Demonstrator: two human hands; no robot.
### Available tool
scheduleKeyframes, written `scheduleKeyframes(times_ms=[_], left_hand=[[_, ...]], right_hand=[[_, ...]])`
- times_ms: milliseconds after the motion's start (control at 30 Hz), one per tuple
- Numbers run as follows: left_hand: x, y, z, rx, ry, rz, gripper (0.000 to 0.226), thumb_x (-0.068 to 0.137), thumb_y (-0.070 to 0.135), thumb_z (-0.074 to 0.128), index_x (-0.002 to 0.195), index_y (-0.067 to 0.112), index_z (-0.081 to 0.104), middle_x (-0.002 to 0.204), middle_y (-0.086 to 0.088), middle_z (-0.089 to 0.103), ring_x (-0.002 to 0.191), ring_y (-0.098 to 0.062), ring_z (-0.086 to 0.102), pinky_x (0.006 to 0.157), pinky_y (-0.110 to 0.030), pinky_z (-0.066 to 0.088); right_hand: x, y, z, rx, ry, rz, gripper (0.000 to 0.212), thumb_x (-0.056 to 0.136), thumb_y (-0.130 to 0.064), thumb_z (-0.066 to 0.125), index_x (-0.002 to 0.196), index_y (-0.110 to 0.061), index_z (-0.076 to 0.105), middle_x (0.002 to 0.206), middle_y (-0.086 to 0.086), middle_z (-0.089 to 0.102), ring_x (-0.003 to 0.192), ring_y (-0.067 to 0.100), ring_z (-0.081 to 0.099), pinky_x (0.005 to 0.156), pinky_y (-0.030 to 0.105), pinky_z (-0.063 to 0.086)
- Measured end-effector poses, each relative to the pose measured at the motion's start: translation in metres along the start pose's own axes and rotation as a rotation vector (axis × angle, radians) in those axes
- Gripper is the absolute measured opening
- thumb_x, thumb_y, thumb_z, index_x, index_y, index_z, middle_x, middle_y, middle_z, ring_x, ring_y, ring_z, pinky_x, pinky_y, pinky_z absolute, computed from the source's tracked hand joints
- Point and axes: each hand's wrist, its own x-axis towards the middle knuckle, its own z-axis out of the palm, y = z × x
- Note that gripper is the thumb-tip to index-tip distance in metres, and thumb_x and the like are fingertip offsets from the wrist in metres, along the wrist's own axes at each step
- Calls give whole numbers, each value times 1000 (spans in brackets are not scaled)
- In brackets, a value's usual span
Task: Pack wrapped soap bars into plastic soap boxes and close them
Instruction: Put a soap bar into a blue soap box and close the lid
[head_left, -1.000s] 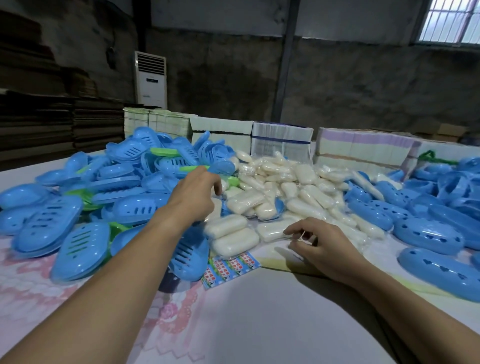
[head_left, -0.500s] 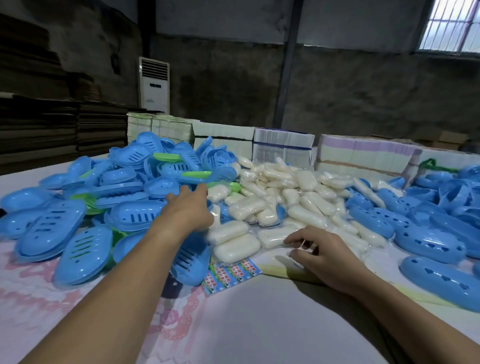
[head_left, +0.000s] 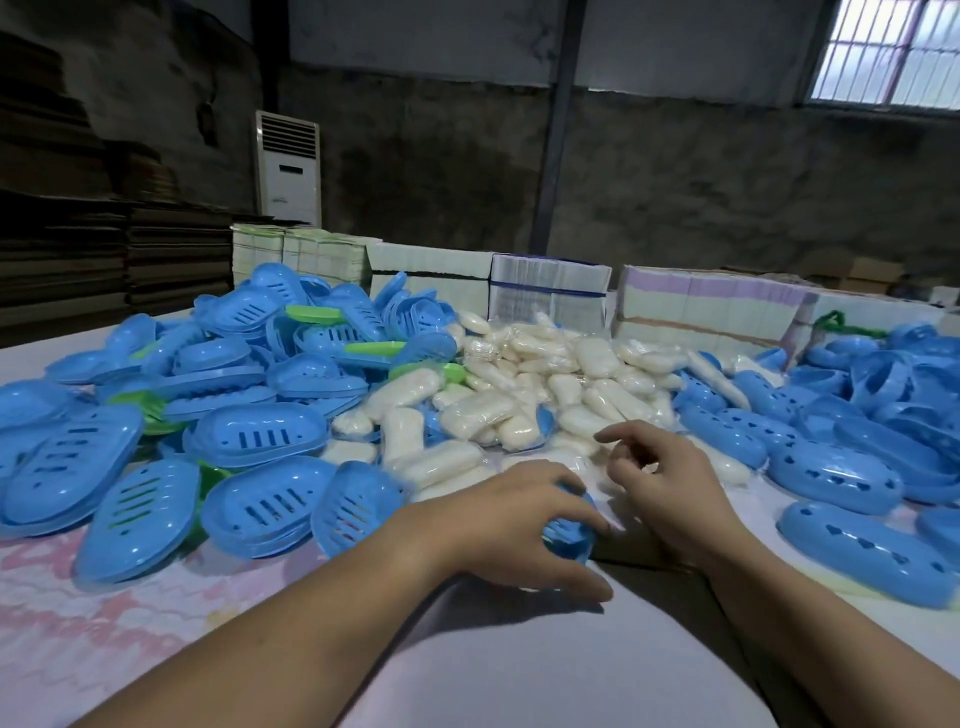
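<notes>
My left hand (head_left: 511, 525) grips a blue soap box (head_left: 569, 530), fingers curled over it, just in front of the heap of wrapped soap bars (head_left: 524, 395). My right hand (head_left: 670, 488) hovers beside it at the heap's near edge, fingers loosely bent, holding nothing I can make out.

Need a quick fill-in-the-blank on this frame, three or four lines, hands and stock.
1. The left hand grips a ____ soap box piece.
2. The pile of wrapped soap bars is ____ in colour.
3. The right hand holds ____.
4. The slotted box pieces lie on the person's ____ side.

Missing words: blue; white; nothing; left
</notes>
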Motion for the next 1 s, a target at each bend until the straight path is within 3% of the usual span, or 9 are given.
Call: scheduleKeyframes(times_ms=[200,267,367,433,500,633,833,1000], left_hand=[[-3,2,-5,-88,-20,103,52,88,38,63,137,45,50,140,17,45,131,-5,39,109,-27,36],[-2,-1,-11,-41,167,38,40,88,39,57,127,43,58,131,17,55,124,-7,47,103,-29,40],[-2,-16,-23,251,447,-297,29,90,38,52,117,32,59,119,7,60,116,-21,52,85,-36,41],[-4,-28,-28,389,367,-553,38,91,43,50,125,27,50,127,-2,54,119,-29,48,88,-41,39],[-7,-37,-31,363,297,-661,47,90,50,50,129,24,43,131,-7,46,121,-31,47,86,-42,38],[-8,-40,-38,293,257,-650,47,89,50,53,128,28,40,126,-6,41,114,-31,51,77,-37,36],[-15,-37,-51,111,112,-638,41,85,26,61,124,31,49,122,-1,47,105,-23,51,78,-31,40],[-17,-37,-57,72,99,-675,51,89,36,62,137,29,48,137,-1,55,102,-17,49,81,-27,40]], right_hand=[[1,1,0,-51,-36,-7,27,82,-7,60,88,-30,72,79,-9,66,76,6,59,67,24,46],[1,2,2,-58,-38,-19,26,81,-6,61,86,-28,73,79,-9,66,76,6,59,67,22,42],[3,3,1,-78,-22,-13,23,82,-8,61,86,-27,73,83,-8,67,79,7,58,72,27,45],[3,4,0,-106,-28,-7,23,83,-9,61,87,-28,73,84,-8,67,81,7,58,74,29,46],[3,4,0,-131,-44,-2,23,83,-10,61,87,-29,72,83,-9,66,80,6,57,72,25,44],[3,4,-1,-152,-52,9,24,82,-10,61,86,-31,72,82,-10,66,81,3,56,71,24,41],[5,3,-6,-150,-23,14,24,81,-9,61,90,-27,74,82,-12,66,81,4,56,75,29,44],[4,4,-6,-98,-47,22,24,81,-10,63,87,-32,72,86,-12,67,83,6,56,72,22,42]])
